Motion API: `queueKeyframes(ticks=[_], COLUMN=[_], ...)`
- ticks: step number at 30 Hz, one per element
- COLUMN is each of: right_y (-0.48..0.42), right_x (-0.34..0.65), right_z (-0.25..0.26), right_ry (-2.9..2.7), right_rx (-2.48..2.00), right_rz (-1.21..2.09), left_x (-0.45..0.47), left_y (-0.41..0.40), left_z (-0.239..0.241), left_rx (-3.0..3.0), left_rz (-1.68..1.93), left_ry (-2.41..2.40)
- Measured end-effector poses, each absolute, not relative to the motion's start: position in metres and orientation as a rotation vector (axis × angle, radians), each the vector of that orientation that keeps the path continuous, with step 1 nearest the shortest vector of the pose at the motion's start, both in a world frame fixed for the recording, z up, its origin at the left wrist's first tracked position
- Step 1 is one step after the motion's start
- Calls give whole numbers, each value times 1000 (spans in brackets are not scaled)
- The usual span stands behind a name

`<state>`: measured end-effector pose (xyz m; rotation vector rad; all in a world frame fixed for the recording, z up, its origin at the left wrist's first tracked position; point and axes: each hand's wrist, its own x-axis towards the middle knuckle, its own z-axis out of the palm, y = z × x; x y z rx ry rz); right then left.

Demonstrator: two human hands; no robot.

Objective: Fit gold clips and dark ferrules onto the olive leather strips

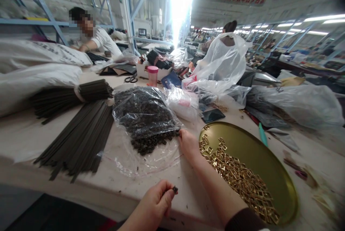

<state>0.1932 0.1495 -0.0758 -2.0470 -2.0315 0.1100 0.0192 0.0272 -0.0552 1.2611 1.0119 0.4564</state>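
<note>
Low in the middle, my left hand [159, 198] is closed in a pinch, and a small dark piece [175, 189] sticks out between thumb and forefinger. My right hand [188, 146] reaches forward to the right edge of a clear plastic bag [122, 159]. Its fingers are drawn together there; what is between them is mostly hidden. Small black loops [147, 144] fill the bag and show at its open mouth. Right of my right forearm lies an oval gold tray [258, 144], its near side heaped with gold rectangular buckles [239, 177].
Long dark strips [81, 137] lie loose at left, below a tied bundle [72, 96]. Behind the bag are scissors [130, 79], a pink-lidded jar [152, 76], a white packet [183, 102] and a phone-like dark slab [212, 115]. A co-worker [99, 38] sits across the table.
</note>
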Motion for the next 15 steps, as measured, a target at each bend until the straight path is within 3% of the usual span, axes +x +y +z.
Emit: queueKeyframes(ticks=[15], right_y=[124], right_x=[194], right_z=[-68], right_ry=[-1873], right_rx=[-1949], right_rz=[430], left_x=[8], left_y=[30], left_z=[-50], left_rx=[1306], left_rz=[556], left_ry=[1063])
